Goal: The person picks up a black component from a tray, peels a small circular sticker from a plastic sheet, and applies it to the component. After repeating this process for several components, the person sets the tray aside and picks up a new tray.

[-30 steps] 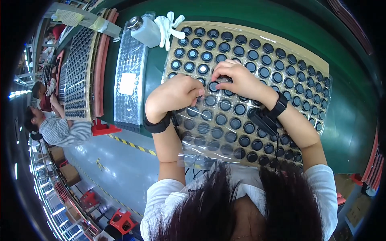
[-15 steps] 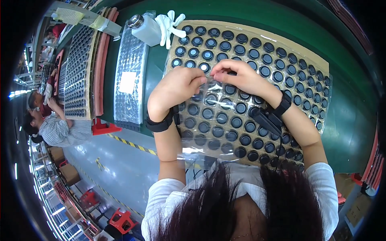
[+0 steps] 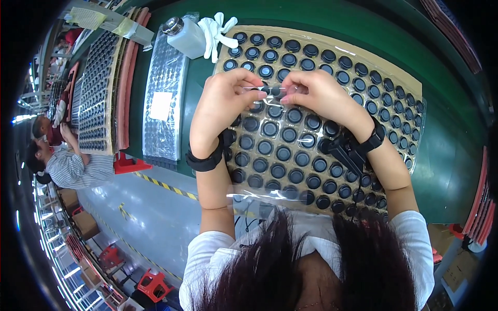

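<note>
Between my two hands a transparent plastic film (image 3: 267, 195) hangs over a large tray (image 3: 358, 52) of round black parts. My left hand (image 3: 224, 106) pinches the film's upper edge between thumb and fingers. A short gap to the right, my right hand (image 3: 322, 96) has the same edge in its fingertips. Through the film, rows of the black round parts (image 3: 283, 153) show; each sits in its own pocket of the tray. Whether the film is a single sheet or a bag, I cannot tell. Both wrists wear black straps, and a dark device hangs beside the right one.
A white bottle (image 3: 185, 39) with a metal cap and a white glove (image 3: 218, 35) stand beyond the tray's far left corner. Left of the tray lies a plastic-wrapped pack (image 3: 165, 103). Farther left are stacked trays (image 3: 98, 98) and a person in a striped shirt (image 3: 78, 168).
My hands have shifted slightly; the left has risen toward the far side and the right has moved a little to the right. The film's edge is now stretched between them.
</note>
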Tool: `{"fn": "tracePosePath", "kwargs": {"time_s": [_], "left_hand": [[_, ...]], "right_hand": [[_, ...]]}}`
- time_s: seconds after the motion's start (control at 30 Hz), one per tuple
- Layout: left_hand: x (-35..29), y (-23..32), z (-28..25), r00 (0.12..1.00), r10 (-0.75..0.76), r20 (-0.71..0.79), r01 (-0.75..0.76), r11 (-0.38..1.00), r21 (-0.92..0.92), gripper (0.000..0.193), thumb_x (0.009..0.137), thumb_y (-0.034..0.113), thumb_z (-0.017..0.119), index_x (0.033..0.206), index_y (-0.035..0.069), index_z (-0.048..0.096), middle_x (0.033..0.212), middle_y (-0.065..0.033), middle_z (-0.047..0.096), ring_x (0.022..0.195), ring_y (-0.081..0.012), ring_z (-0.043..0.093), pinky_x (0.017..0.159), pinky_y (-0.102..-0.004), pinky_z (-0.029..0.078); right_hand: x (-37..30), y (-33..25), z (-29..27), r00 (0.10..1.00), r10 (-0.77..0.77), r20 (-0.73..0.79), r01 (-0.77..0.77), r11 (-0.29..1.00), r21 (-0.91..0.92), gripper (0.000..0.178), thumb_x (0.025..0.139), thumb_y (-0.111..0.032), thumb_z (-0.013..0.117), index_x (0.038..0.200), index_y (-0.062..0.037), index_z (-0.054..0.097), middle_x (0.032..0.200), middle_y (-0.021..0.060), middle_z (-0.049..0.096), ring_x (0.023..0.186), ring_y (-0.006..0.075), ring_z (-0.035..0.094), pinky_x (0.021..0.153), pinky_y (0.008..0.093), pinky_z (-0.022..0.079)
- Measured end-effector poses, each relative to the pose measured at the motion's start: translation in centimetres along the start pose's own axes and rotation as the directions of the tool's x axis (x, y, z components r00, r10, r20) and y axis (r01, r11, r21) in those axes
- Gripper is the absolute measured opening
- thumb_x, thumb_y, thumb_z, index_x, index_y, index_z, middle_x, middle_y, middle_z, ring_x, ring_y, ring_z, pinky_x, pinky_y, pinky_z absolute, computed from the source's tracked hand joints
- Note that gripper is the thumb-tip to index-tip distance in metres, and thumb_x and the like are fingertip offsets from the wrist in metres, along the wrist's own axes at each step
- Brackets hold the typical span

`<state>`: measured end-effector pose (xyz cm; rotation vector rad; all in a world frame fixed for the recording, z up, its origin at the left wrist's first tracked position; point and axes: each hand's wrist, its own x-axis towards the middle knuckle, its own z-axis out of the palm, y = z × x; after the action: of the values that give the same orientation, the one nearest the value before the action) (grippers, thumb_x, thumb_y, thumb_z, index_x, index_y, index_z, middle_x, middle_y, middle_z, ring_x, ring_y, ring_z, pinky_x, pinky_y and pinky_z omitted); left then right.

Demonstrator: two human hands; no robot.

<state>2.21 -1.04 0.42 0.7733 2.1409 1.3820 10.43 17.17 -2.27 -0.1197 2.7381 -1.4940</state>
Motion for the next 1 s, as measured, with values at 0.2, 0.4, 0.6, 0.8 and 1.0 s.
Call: {"fn": "tracePosePath", "kwargs": {"time_s": [0.2, 0.4, 0.6, 0.8, 1.0], "left_hand": [[0.1, 0.4, 1.0, 1.0, -0.015, 0.027, 0.014, 1.0, 0.028, 0.011, 0.072, 0.002, 0.062, 0.08, -0.004, 0.059, 0.062, -0.0088, 0.06, 0.05, -0.0083, 0.055, 0.045, -0.0206, 0.043], [0.2, 1.2, 1.5, 0.998, -0.06, -0.003, 0.06, 0.997, 0.047, 0.009, 0.074, 0.002, 0.06, 0.08, -0.004, 0.059, 0.064, -0.0079, 0.061, 0.052, -0.0076, 0.056, 0.046, -0.0199, 0.044], [0.5, 0.4, 1.2, 0.996, -0.081, 0.04, 0.084, 0.994, -0.077, 0.011, 0.076, 0.002, 0.06, 0.084, -0.004, 0.058, 0.067, -0.007, 0.062, 0.054, -0.008, 0.057, 0.048, -0.0193, 0.045], [0.7, -0.1, 1.4, 0.997, -0.079, 0.015, 0.08, 0.99, -0.112, 0.01, 0.076, 0.001, 0.058, 0.085, -0.005, 0.058, 0.067, -0.0064, 0.061, 0.053, -0.008, 0.056, 0.047, -0.02, 0.045], [1.3, -0.4, 1.5, 0.999, -0.044, -0.03, 0.04, 0.994, -0.106, 0.007, 0.078, 0.001, 0.056, 0.082, -0.005, 0.058, 0.066, -0.0067, 0.061, 0.051, -0.0079, 0.055, 0.045, -0.0209, 0.043]], "right_hand": [[-0.1, -1.1, 0.6, 0.994, -0.038, -0.107, 0.065, 0.962, 0.264, 0.019, 0.071, -0.004, 0.066, 0.086, 0.0009, 0.057, 0.07, 0.004, 0.058, 0.066, 0.0084, 0.056, 0.062, 0.021, 0.047], [-0.2, -0.8, 0.5, 0.984, -0.075, -0.162, 0.107, 0.975, 0.197, 0.018, 0.071, -0.003, 0.066, 0.086, 0.0005, 0.057, 0.072, 0.0033, 0.059, 0.066, 0.0079, 0.056, 0.062, 0.0204, 0.047], [-0.1, -0.6, 0.8, 0.967, -0.06, -0.246, 0.108, 0.977, 0.185, 0.016, 0.071, -0.002, 0.066, 0.083, 0.0004, 0.056, 0.072, 0.003, 0.06, 0.065, 0.0066, 0.057, 0.059, 0.019, 0.047], [0.0, 0.2, 1.1, 0.961, -0.036, -0.272, 0.096, 0.973, 0.208, 0.014, 0.071, -0.001, 0.066, 0.081, 0.0007, 0.056, 0.072, 0.0033, 0.06, 0.064, 0.007, 0.058, 0.058, 0.0188, 0.047], [0.2, 0.1, 0.7, 0.951, -0.067, -0.301, 0.118, 0.98, 0.157, 0.01, 0.07, -0.001, 0.066, 0.075, 0.0013, 0.057, 0.075, 0.0046, 0.059, 0.069, 0.0085, 0.058, 0.063, 0.0193, 0.047]]}}
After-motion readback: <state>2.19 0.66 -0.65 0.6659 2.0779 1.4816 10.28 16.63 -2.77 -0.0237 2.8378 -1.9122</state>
